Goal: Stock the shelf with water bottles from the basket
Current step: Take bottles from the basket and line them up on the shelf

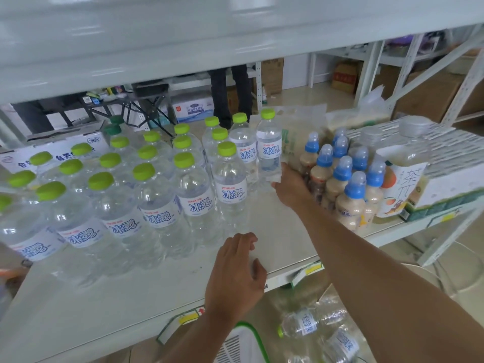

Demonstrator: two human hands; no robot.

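Note:
Several clear water bottles with green caps (146, 205) stand in rows on the pale shelf (110, 305). My right hand (290, 187) reaches to the back right and grips the lower part of one upright water bottle (268, 150), at the end of a row. My left hand (235, 273) hovers over the shelf's front edge with relaxed fingers, holding nothing. Below the shelf, more water bottles (306, 323) lie in the white basket with a green rim (251, 336).
A pack of beige drink bottles with blue caps (345, 184) stands right of my right hand. Tea bottles (400, 179) and a carton (450, 184) fill the shelf's right end. An upper shelf board (183, 43) hangs overhead. A person's legs (230, 93) stand behind the rack.

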